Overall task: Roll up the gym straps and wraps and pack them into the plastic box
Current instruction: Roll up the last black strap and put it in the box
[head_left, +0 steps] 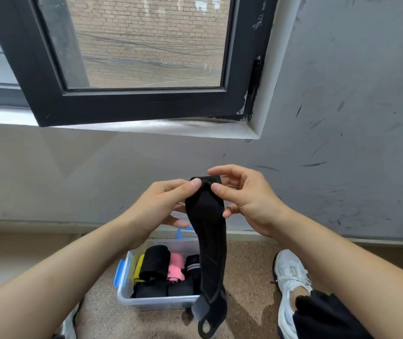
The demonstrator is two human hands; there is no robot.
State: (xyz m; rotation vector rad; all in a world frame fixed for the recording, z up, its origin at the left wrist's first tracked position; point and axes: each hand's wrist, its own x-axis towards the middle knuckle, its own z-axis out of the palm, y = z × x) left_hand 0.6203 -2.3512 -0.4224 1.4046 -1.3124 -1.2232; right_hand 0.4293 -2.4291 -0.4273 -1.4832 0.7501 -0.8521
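Note:
A long black wrap [210,241] hangs down in front of me, its top end folded over. My left hand [161,204] pinches that top end from the left, and my right hand [242,194] pinches it from the right. The wrap's lower end, with a grey patch and a thumb loop, dangles over the clear plastic box [146,302] on the floor. Inside the box lie rolled black wraps [155,264], a pink roll [176,266], a yellow band [138,269] and a black roll with white stripes [192,264].
The box has blue clips [119,272] on its left side and stands on speckled brown floor near a grey wall. My right foot in a white shoe [289,277] stands right of the box. A black-framed open window [132,101] is above.

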